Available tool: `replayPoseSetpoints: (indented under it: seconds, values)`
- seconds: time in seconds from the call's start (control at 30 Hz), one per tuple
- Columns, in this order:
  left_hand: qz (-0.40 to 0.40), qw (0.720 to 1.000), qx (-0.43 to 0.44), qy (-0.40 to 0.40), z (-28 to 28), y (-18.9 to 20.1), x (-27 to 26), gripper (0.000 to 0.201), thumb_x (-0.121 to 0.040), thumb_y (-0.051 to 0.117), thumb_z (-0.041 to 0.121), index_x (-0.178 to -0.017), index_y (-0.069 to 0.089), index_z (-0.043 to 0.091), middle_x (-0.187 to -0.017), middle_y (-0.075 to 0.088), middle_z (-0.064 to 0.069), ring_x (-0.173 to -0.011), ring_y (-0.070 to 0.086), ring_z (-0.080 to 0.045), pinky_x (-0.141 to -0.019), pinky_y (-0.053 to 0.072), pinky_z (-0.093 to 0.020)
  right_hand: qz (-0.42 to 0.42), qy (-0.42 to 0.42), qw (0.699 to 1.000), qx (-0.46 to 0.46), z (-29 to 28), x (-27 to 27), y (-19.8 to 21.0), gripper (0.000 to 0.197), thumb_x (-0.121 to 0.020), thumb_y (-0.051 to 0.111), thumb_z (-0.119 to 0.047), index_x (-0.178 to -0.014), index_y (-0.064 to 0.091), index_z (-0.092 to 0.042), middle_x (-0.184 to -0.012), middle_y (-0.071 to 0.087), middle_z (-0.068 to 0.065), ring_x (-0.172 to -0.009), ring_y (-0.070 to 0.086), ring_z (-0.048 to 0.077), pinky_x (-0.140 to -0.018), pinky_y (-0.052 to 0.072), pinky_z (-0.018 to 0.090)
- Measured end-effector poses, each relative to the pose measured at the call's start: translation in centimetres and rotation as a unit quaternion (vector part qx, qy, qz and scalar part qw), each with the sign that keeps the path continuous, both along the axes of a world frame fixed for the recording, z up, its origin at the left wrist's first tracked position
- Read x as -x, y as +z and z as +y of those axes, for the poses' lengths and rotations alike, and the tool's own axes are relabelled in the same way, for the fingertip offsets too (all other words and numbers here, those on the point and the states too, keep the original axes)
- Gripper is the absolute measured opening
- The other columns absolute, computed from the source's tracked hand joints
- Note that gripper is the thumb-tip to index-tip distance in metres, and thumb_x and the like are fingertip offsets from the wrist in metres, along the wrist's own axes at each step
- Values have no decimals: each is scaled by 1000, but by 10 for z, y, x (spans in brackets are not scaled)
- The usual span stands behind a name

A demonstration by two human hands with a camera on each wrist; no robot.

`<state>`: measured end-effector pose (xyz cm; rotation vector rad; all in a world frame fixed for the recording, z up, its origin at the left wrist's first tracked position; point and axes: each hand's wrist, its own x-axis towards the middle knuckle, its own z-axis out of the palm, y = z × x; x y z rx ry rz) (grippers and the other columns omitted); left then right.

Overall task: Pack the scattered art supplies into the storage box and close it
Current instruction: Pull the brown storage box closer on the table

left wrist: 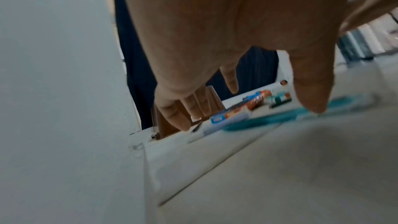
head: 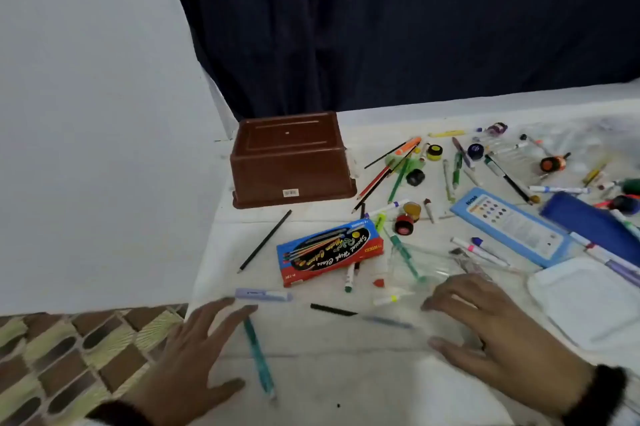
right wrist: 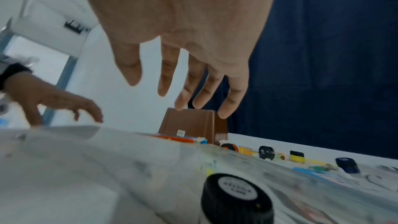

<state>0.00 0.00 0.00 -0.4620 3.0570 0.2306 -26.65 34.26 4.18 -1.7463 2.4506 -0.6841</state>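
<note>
The brown storage box (head: 292,162) stands at the table's back left, apparently upside down with its rim on the table; it also shows in the wrist views (left wrist: 165,125) (right wrist: 193,123). Pens, pencils, markers and small paint pots lie scattered to its right. A red-and-blue colour box (head: 330,252) lies in the middle. My left hand (head: 207,346) (left wrist: 237,57) hovers open, fingers spread, just over a teal pen (head: 258,356) (left wrist: 258,120). My right hand (head: 478,325) (right wrist: 183,57) hovers open over a clear plastic sleeve (head: 422,262), holding nothing.
A white wall panel (head: 86,148) borders the table on the left, a dark curtain (head: 415,27) behind. A light blue palette case (head: 512,228), a dark blue pouch (head: 588,217) and a white tray (head: 588,301) lie at right. A black-capped jar (right wrist: 237,197) is under my right wrist.
</note>
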Motion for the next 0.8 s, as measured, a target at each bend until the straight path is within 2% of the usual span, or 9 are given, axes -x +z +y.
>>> replayPoseSetpoints:
  seconds: [0.07,0.13,0.2,0.3,0.47,0.63,0.67,0.77,0.8]
  values:
    - [-86,996,-20,-32,-12,-2,2,99,-74,45,86,-145,-18,60,-162,-7,16,-151,4,-10,-119,20,-44,45,13,994,-98,-13,-3,-4,60,-85,46,-77,-136,44,-45,-136,46,-16,-134,37,13,-101,45,41]
    - [-126,990,9,-58,-26,-3,13,102,-72,37,94,-143,-26,57,-158,-28,17,-149,-16,-6,-120,8,-42,50,35,980,-188,-21,-3,-11,79,-77,41,-87,-146,21,-54,-157,24,-14,-148,8,14,-116,26,47]
    - [-174,981,20,-79,-33,-7,27,109,-68,37,97,-141,-32,55,-153,-39,14,-144,-27,-6,-120,3,-42,38,62,963,-258,-25,-4,-18,90,-72,41,-90,-144,-5,-63,-161,-10,-19,-146,-24,9,-121,-2,48]
    - [-222,969,43,-100,-46,-10,45,106,-72,34,95,-139,-37,53,-150,-47,7,-142,-39,-12,-122,-1,-48,46,66,948,-309,-31,-6,-20,91,-75,40,-88,-138,-21,-65,-155,-32,-20,-139,-40,9,-117,-17,53]
    - [-257,953,87,-131,-56,-8,73,94,-77,21,94,-138,-38,54,-152,-47,-2,-141,-42,-23,-120,-8,-55,73,25,952,-296,-25,-2,-30,67,-90,25,-79,-139,-18,-64,-157,-29,-18,-143,-34,18,-116,-12,60]
    - [-255,954,93,-129,-53,-7,101,84,-69,0,94,-132,-42,57,-155,-42,-4,-144,-38,-26,-119,-6,-55,107,-73,923,-363,-14,12,-33,71,-92,26,-76,-153,12,-44,-162,20,1,-145,25,36,-108,25,63]
    - [-252,956,86,-123,-50,-7,107,84,-69,-3,92,-134,-41,56,-157,-40,-3,-144,-36,-26,-120,-5,-55,108,-88,920,-366,-13,15,-34,71,-92,24,-76,-154,11,-43,-162,19,2,-145,24,36,-107,30,67]
    - [-237,963,68,-113,-45,-10,130,87,-69,-5,89,-140,-37,49,-159,-35,-1,-146,-33,-24,-121,-4,-54,105,-101,928,-344,-6,21,-39,69,-92,18,-78,-151,-5,-50,-164,-4,-2,-149,-1,35,-110,16,71]
    - [-234,964,62,-114,-43,-9,138,88,-69,-7,88,-142,-35,48,-160,-34,-1,-147,-32,-24,-121,-3,-54,106,-108,929,-338,-4,23,-39,69,-92,18,-77,-151,-3,-49,-164,-2,-2,-149,1,34,-108,19,72]
